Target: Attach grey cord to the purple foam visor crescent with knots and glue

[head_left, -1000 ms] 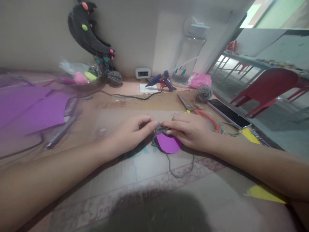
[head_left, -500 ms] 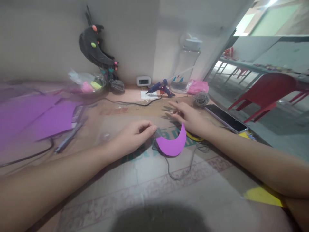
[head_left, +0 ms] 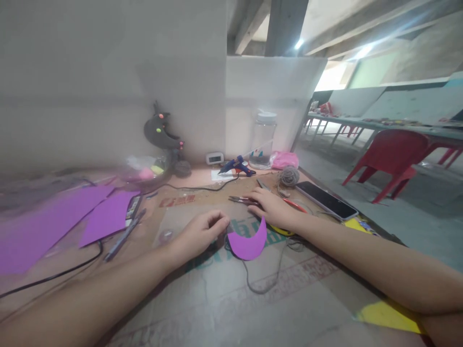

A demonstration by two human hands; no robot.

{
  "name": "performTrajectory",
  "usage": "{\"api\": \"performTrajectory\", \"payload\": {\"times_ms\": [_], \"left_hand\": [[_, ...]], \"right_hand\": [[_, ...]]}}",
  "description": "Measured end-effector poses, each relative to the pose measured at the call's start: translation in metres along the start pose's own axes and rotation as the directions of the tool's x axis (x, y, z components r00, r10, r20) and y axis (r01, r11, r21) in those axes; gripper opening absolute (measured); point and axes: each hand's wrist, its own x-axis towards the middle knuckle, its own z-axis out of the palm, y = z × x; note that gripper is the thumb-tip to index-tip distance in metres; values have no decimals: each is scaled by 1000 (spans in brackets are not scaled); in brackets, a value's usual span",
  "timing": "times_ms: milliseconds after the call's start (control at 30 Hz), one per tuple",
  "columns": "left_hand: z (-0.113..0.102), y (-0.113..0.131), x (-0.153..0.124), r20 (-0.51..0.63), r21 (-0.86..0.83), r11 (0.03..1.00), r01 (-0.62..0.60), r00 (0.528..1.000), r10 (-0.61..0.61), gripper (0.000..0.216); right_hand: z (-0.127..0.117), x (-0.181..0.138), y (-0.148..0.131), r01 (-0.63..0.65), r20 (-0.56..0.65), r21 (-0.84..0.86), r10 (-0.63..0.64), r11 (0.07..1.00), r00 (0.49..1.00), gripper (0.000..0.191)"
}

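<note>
A purple crescent of foam (head_left: 247, 243) lies on the table in front of me, with a grey cord (head_left: 269, 277) trailing from under it. My left hand (head_left: 198, 233) rests beside its left tip, fingers pinched together on that tip and the cord. My right hand (head_left: 269, 208) lies farther back on the table, its fingers on the handles of the red-handled scissors (head_left: 249, 200).
Purple foam sheets (head_left: 65, 219) and a pen lie at the left. A blue glue gun (head_left: 237, 166) with its black cable, a small clock, a clear bottle (head_left: 264, 144), a ball of grey yarn (head_left: 288, 176) and a phone (head_left: 327, 200) sit behind. A yellow scrap (head_left: 387, 315) lies near my right arm.
My right hand let go of the crescent and moved back to the scissors. My left hand stayed pinched at the crescent's tip. The camera tilted up.
</note>
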Motion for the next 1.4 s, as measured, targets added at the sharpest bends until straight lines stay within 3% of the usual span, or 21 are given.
{"api": "performTrajectory", "payload": {"times_ms": [533,700,867,1000,1200,1400], "left_hand": [[2,1,0,-53,-29,1000,-2,999,0,31],[2,0,-2,-80,-18,1000,-17,997,16,33],[1,-1,-2,-58,-38,999,-23,998,21,32],[1,-1,-1,-48,-61,998,-11,999,8,31],[0,1,0,-75,-24,1000,13,997,-15,30],[-1,2,0,-51,-15,1000,10,999,-10,29]], "right_hand": [[0,-4,-3,28,-15,-54,-29,998,999,32],[-16,2,4,26,-61,-105,-33,994,998,26],[-45,9,20,-86,-134,-129,69,988,989,29],[-48,15,33,-187,-113,-143,171,972,979,38],[-36,67,55,-301,-59,-141,296,943,953,52],[-10,127,82,-371,69,-70,375,926,924,37]]}}
